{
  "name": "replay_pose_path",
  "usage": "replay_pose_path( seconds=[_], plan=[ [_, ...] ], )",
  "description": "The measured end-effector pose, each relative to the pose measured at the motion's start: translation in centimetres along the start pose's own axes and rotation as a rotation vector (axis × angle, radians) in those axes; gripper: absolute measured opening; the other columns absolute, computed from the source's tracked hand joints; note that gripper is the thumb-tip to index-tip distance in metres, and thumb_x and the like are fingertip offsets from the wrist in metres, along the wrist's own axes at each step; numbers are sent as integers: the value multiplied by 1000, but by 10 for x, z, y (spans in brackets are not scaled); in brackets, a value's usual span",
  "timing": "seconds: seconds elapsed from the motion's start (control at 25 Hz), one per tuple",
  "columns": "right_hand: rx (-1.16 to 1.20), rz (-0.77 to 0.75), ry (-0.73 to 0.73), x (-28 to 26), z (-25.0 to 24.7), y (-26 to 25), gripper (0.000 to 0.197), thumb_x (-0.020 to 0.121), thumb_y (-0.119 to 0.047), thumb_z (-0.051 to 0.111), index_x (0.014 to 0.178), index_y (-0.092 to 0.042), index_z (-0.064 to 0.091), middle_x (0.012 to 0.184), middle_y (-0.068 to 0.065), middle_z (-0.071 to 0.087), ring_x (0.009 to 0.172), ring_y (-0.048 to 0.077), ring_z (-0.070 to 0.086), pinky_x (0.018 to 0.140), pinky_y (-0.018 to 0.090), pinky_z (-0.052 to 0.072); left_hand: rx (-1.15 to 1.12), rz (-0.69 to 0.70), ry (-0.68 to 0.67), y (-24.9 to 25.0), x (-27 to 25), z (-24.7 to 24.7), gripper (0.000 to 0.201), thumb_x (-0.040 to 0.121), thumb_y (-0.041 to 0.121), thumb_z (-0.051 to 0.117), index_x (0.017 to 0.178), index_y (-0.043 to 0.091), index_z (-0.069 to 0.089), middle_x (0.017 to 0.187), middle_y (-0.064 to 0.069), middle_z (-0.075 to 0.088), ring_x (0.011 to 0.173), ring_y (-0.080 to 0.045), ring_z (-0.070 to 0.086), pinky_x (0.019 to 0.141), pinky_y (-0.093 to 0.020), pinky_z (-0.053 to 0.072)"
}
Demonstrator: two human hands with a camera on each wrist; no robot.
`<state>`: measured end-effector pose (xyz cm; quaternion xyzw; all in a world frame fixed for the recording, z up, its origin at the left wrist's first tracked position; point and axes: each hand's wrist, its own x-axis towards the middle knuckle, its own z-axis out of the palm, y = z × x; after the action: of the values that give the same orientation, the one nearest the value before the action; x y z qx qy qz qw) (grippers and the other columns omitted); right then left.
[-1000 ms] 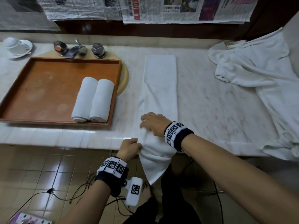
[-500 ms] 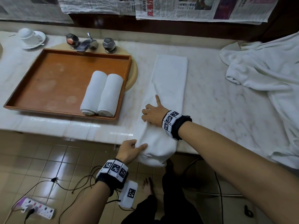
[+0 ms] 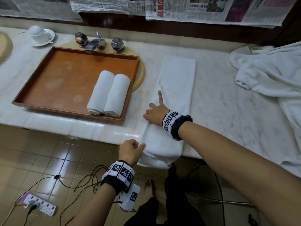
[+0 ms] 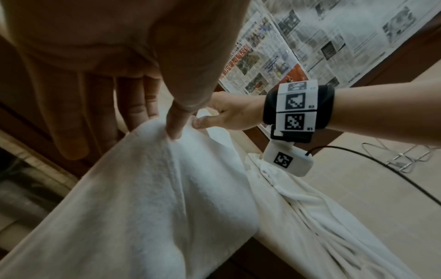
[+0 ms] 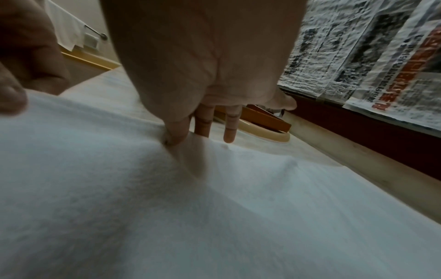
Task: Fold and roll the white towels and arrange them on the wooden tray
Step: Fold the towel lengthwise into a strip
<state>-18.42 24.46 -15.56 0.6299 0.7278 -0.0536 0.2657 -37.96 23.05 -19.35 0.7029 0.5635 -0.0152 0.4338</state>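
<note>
Towel's (image 3: 175, 88) hanging end now lifted onto countertop (image 3: 219, 98).

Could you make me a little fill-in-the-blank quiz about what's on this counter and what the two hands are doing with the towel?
1. The wooden tray holds ____ rolled towels.
2. The left hand pinches the edge of the folded ____.
3. The right hand presses on the towel with its index finger pointing ____ the wall.
4. The tray sits below the ____, which has two knobs.

Missing words: two; towel; toward; faucet
</note>
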Motion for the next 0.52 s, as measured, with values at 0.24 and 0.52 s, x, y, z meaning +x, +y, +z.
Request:
replay_pose_path(
  seconds=[0.24,0.52],
  plan=[
    [-27,-53,82,2,6,7,26,95,1,39,112,-14,53,95,1,58,121,31,43,96,82,-8,169,-102,7,17,-2,-4,26,86,36,67,67,19,66,76,0,65,80,-23,62,70,-28,45],
    [24,-10,83,5,2,25,36,92,-3,46,124,-15,55,123,4,47,132,28,33,102,80,3,36,-130,31,40,13,-9,21,84,37,71,70,22,65,82,1,66,81,-24,64,79,-35,55]
  ],
)
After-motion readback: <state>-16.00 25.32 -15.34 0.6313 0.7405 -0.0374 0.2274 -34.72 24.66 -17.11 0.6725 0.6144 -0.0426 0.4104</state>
